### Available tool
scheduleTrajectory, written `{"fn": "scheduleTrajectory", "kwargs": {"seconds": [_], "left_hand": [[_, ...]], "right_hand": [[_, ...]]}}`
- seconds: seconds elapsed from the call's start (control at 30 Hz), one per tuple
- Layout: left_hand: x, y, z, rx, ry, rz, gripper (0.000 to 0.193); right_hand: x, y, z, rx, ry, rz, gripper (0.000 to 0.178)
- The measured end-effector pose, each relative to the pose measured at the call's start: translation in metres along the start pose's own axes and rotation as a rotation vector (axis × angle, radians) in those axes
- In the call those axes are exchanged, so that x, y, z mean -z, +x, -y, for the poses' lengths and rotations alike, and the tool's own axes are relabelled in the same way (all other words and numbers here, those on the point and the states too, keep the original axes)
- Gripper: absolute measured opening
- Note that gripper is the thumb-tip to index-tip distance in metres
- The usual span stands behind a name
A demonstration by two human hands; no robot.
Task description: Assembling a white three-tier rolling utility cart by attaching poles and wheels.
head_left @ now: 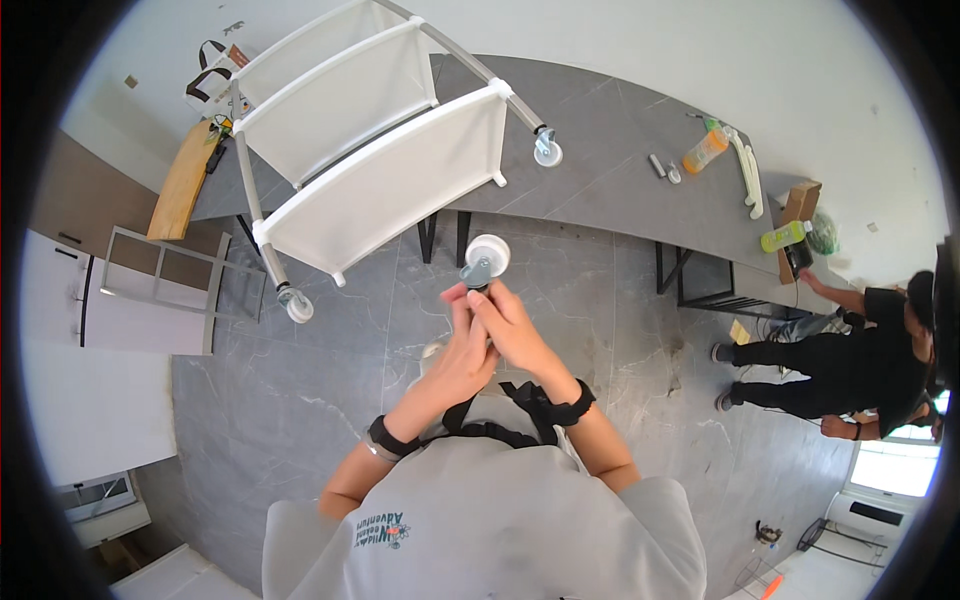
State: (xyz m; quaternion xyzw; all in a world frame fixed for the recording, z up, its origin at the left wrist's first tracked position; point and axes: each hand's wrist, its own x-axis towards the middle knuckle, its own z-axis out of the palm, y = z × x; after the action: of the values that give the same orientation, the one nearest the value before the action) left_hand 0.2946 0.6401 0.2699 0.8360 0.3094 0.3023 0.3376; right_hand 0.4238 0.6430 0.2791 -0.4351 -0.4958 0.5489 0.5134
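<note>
In front of my chest I hold a caster wheel point(488, 252), its white wheel upward and its grey metal bracket toward my fingers. My left hand point(462, 352) is closed round the lower part of it. Pressed against it from the other side is my right hand point(512, 332), fingers also closed; the caster's lower end is hidden between them. Ahead, a white tiered cart point(390, 185) with grey metal poles lies tipped on the grey table point(590, 125). Two of its pole ends carry casters, one at the right point(547, 152) and one at the left point(296, 304).
On the table's right are a loose caster point(674, 174), a grey tube piece point(656, 165), an orange bottle point(706, 150), white curved parts point(748, 172) and a green bottle point(786, 236). A wooden board point(185, 182) sits at the left end. A person in black point(850, 370) stands at right.
</note>
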Motion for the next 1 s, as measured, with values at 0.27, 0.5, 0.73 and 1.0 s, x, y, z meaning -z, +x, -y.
{"fn": "scheduleTrajectory", "kwargs": {"seconds": [0.27, 0.5, 0.73, 1.0], "left_hand": [[0.05, 0.035, 0.005, 0.059, 0.022, -0.002, 0.051], [0.068, 0.094, 0.014, -0.078, 0.142, 0.093, 0.05], [0.074, 0.126, 0.032, 0.073, -0.033, 0.041, 0.039], [0.073, 0.149, 0.063, -0.004, -0.098, 0.161, 0.033]], "right_hand": [[0.054, 0.003, 0.023, 0.029, -0.498, -0.245, 0.028], [0.062, 0.034, 0.045, 0.163, -0.961, -0.134, 0.03], [0.08, 0.075, 0.057, 0.198, -0.775, -0.029, 0.031], [0.077, 0.111, 0.074, 0.214, -0.5, -0.073, 0.048]]}}
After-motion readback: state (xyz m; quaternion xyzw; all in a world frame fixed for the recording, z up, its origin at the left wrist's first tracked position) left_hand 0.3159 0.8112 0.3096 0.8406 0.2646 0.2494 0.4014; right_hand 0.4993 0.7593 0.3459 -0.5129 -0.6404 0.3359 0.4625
